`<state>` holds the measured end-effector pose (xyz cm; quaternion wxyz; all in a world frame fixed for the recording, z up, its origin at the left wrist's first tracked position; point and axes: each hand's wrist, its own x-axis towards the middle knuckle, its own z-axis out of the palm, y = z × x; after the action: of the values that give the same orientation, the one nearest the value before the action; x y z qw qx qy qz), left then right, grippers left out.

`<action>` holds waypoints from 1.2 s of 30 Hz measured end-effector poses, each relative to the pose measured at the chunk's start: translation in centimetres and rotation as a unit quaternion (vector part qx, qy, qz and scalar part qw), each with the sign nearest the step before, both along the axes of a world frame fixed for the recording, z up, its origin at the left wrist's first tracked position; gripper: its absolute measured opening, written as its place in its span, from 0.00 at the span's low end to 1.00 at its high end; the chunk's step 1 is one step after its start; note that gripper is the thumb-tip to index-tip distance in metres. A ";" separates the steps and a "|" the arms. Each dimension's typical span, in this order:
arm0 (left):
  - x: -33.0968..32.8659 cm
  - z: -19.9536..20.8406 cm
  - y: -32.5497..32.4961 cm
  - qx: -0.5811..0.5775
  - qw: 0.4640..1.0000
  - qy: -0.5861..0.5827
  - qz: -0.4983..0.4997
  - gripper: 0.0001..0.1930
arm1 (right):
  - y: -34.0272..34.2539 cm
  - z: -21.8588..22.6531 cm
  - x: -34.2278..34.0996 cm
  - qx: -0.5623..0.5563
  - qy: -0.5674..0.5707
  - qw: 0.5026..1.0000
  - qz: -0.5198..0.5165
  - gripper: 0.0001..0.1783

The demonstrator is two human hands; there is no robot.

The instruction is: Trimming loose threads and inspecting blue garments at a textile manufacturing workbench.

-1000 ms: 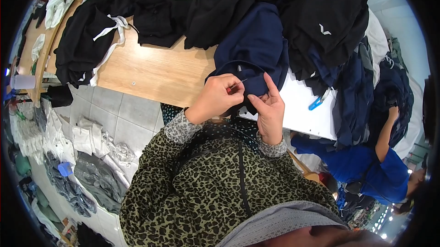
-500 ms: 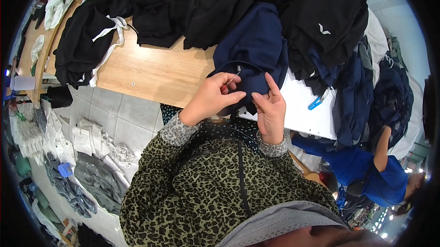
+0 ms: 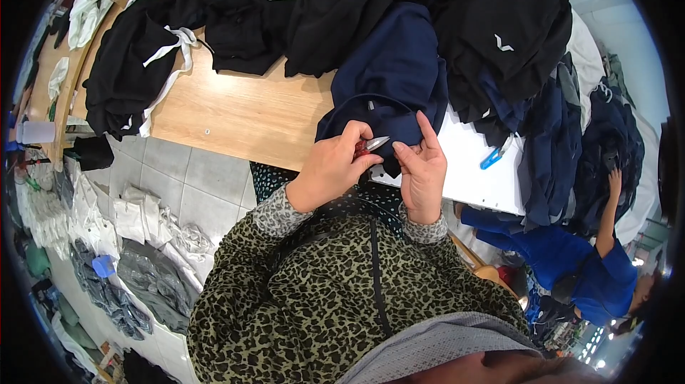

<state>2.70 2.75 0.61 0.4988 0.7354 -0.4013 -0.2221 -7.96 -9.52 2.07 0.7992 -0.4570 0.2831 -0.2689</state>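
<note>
While bare bench (image 3: 235, 107) stretched leftward, the navy garment (image 3: 389, 56) reached its near edge.
Its cloth looked smooth, softly creased; the left hand (image 3: 332, 168) gripped red-handled snips (image 3: 369, 146), the right hand's (image 3: 424, 178) grip was unclear.

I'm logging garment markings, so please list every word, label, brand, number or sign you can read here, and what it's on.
No words or numbers are readable.
Small pale tag inside the opening of the navy garment: too small to read.
White angular mark on the black garment: a shape, with no readable lettering.
</note>
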 end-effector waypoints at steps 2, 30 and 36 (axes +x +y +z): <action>0.1 0.2 0.0 -0.001 1.000 -0.005 -0.002 0.20 | 0.0 -0.1 -0.1 -0.019 -0.004 1.000 -0.001 0.37; 0.4 -0.1 0.0 -0.016 0.999 0.003 0.038 0.22 | 0.0 0.0 0.1 -0.034 0.007 0.999 -0.005 0.38; 0.4 0.3 -0.2 0.019 1.000 0.010 0.016 0.23 | 0.2 0.4 0.3 -0.027 0.002 1.000 -0.003 0.38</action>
<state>3.06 2.52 0.90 0.4922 0.7490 -0.3796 -0.2294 -7.71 -9.29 2.49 0.7852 -0.4779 0.2788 -0.2782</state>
